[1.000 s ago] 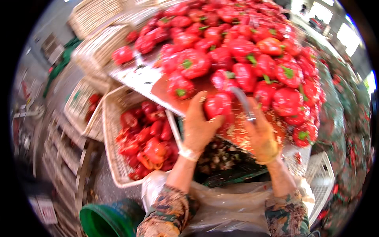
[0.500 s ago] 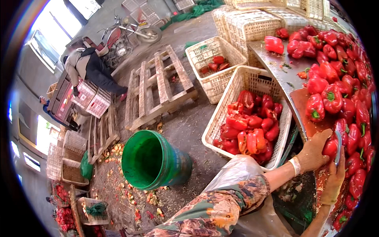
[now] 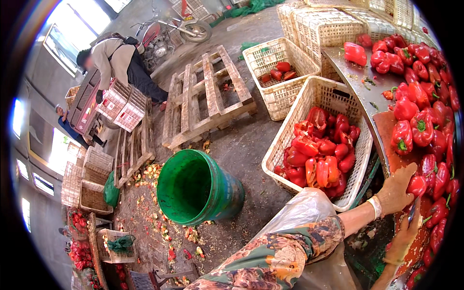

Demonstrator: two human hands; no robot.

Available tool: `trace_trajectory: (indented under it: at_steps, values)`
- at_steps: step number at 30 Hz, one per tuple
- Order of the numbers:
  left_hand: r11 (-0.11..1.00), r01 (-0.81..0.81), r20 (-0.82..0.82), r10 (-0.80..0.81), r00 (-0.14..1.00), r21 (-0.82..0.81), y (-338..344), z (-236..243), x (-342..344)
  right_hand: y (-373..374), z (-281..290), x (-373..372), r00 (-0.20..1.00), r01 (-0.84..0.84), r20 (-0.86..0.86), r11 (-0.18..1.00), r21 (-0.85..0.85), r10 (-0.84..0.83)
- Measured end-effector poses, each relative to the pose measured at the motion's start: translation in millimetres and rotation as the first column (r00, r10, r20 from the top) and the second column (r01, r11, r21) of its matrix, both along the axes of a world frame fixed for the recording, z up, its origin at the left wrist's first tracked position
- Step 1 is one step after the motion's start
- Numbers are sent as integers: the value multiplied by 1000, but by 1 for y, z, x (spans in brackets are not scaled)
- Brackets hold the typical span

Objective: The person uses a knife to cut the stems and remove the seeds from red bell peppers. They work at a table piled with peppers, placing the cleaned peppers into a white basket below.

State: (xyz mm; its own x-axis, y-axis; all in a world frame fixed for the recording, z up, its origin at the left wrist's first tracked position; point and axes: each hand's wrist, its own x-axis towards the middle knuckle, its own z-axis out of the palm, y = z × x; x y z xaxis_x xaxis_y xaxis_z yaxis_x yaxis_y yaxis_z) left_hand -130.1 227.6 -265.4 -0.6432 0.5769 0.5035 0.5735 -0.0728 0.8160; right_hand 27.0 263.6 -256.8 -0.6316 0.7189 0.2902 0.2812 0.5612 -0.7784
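Observation:
My left hand [image 3: 397,189], in a thin tan glove with a white band at the wrist, is closed around a red bell pepper [image 3: 416,185] at the table's near edge. Just below it, my right hand [image 3: 404,238], gloved too, is closed on a small knife [image 3: 412,210]; only a little of its blue-grey blade shows. The blade points up at the held pepper's underside, and I cannot tell whether it touches. A heap of red bell peppers [image 3: 422,126] spreads along the metal table [image 3: 344,62] beyond both hands.
Left of the table stands a white plastic crate [image 3: 273,170] holding red peppers. Another crate [image 3: 278,99] with a few peppers is behind it. A green bucket [image 3: 193,186], wooden pallets [image 3: 209,104] and scattered pepper scraps [image 3: 166,232] are on the floor. A person [image 3: 118,63] handles crates at far left.
The knife, earlier upright across the held pepper's face, is now lower, beneath it, with my right hand. The left hand keeps hold of the pepper. The whole view has shifted slightly.

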Motion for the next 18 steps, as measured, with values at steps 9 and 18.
trace_trajectory:
  at_steps: [9,18]
  values:
    - [996,84,131,-85,988,14,3,1,-4,-27,-5,26,999,19,43,1000,-2,-19]
    - [994,105,191,-95,977,-41,-17,4,4,-45,-5,53,998,0,66,1000,12,-1]
